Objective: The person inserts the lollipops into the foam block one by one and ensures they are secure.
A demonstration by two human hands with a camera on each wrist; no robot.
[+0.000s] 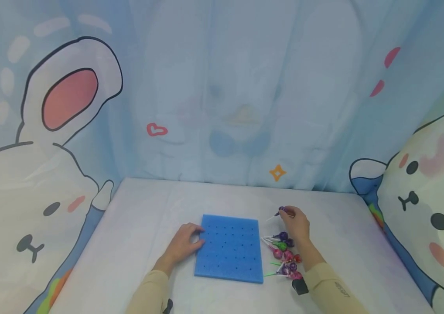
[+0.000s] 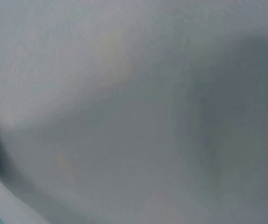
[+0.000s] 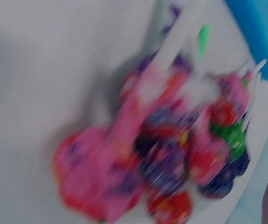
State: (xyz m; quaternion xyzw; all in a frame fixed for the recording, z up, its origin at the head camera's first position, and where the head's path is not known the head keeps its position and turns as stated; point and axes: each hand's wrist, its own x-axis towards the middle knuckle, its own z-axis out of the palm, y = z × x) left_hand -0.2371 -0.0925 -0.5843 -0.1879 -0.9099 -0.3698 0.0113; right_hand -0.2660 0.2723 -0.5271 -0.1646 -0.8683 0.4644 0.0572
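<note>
Your right hand [image 1: 297,222] pinches a purple-wrapped lollipop [image 1: 281,209] between thumb and fingers at its head; the white stick points left and toward the near side. It is over the right part of the surface [image 1: 108,257], beyond the lollipop pile. Your left hand [image 1: 186,241] has its fingers loosely bent and thumb spread apart, touching the left edge of the blue board [image 1: 230,250], and holds nothing up.

The board lies flat between your hands, dotted with small dark holes. Just right of it lies the pile of lollipops [image 1: 281,245], with purple, green, pink and red wrappers; most white or green sticks point left toward the board. At the pile's near end, beside your right sleeve [image 1: 326,283], is a small black object [image 1: 300,286] you cannot identify from here.

Beyond the surface hangs a light blue curtain [image 1: 245,65] with cartoon animals printed left and right.
</note>
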